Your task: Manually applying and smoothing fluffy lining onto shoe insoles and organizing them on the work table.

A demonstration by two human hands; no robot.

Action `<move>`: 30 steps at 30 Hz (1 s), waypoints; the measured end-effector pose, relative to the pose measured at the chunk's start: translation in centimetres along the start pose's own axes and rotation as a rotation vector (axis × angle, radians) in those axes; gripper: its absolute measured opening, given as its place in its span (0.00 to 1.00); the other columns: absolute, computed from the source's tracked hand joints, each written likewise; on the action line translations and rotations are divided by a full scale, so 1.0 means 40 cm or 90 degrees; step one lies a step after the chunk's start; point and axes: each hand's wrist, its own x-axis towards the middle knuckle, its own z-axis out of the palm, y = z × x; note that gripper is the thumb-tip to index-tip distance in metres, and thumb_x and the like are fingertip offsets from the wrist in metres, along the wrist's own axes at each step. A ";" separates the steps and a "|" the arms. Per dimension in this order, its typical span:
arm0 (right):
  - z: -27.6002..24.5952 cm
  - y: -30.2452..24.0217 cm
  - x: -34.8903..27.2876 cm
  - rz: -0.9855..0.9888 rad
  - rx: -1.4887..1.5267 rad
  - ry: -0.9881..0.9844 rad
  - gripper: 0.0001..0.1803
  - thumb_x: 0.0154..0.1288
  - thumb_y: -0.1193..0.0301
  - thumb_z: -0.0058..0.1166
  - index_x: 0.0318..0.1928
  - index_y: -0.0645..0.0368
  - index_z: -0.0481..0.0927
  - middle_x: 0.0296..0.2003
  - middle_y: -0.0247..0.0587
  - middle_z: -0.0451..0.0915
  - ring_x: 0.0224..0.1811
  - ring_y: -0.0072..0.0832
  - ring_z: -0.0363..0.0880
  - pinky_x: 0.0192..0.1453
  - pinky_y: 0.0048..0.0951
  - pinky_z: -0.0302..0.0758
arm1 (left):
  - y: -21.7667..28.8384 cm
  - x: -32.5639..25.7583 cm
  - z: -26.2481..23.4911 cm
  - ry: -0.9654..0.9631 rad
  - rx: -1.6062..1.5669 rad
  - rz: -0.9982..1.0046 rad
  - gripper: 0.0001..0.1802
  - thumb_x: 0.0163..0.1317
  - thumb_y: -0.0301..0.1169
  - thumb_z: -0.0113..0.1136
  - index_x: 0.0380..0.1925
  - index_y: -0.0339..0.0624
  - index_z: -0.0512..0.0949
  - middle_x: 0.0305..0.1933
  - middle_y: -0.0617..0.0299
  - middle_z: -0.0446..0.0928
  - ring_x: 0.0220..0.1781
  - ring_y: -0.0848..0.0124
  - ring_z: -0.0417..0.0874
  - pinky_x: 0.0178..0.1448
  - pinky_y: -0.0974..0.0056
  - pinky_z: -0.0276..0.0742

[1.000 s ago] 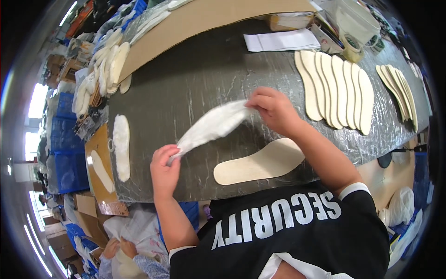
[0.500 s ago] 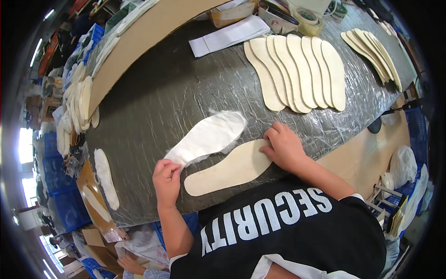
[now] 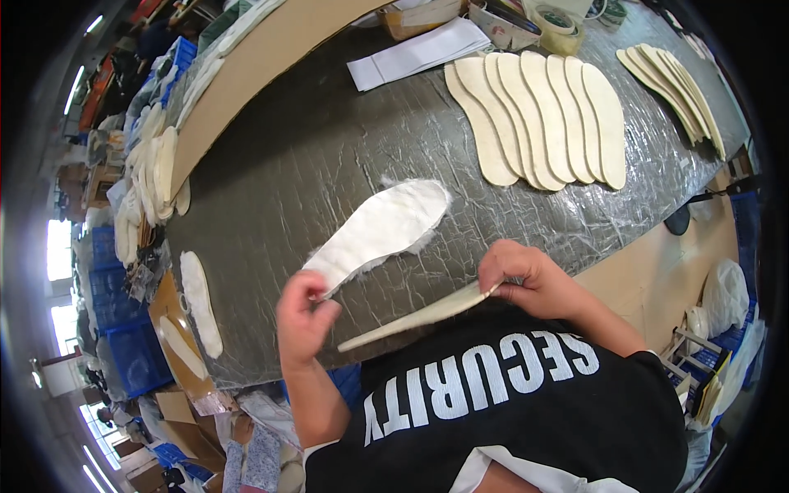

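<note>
A cream insole (image 3: 419, 319) is tilted up on edge near the front of the table, pinched at its right end by my right hand (image 3: 526, 278). Further in lies a white fluffy insole (image 3: 380, 223), flat, with loose fibres round its edge. My left hand (image 3: 306, 316) is at the lower left end of that fluffy insole, thumb and fingers apart and slightly blurred; it appears to grip nothing. Several cream insoles (image 3: 538, 119) overlap in a fanned row beyond my right hand.
A further fan of insoles (image 3: 674, 94) lies at the far right. White paper strips (image 3: 419, 53) and a tape roll (image 3: 555, 29) sit at the back. One fluffy insole (image 3: 201, 304) rests by the left edge. A curved cardboard sheet (image 3: 246, 78) borders the far left.
My right hand has lifted the cream insole from lying flat onto its edge and drawn it nearer. My left hand's thumb has parted from its fingers at the fluffy insole's end.
</note>
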 end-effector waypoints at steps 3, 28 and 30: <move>0.017 -0.021 0.036 -0.088 0.023 -0.024 0.09 0.53 0.85 0.56 0.31 0.57 0.77 0.34 0.34 0.76 0.41 0.33 0.74 0.49 0.33 0.69 | 0.019 0.041 0.082 -0.417 -0.088 -0.049 0.37 0.46 0.47 0.75 0.50 0.39 0.67 0.63 0.49 0.69 0.62 0.63 0.71 0.63 0.61 0.67; -0.055 0.139 0.176 0.438 0.429 -0.034 0.27 0.70 0.77 0.35 0.68 0.67 0.56 0.30 0.45 0.78 0.26 0.27 0.79 0.28 0.27 0.79 | 0.076 0.215 0.097 -0.213 0.549 0.031 0.41 0.23 0.45 0.82 0.40 0.43 0.72 0.52 0.54 0.65 0.54 0.56 0.69 0.57 0.55 0.68; -0.060 0.143 0.177 0.441 0.464 -0.042 0.27 0.70 0.77 0.34 0.69 0.67 0.56 0.30 0.45 0.78 0.26 0.28 0.79 0.29 0.27 0.79 | 0.064 0.219 0.100 -0.194 0.564 0.059 0.41 0.23 0.44 0.82 0.41 0.43 0.73 0.53 0.53 0.66 0.54 0.55 0.69 0.58 0.54 0.67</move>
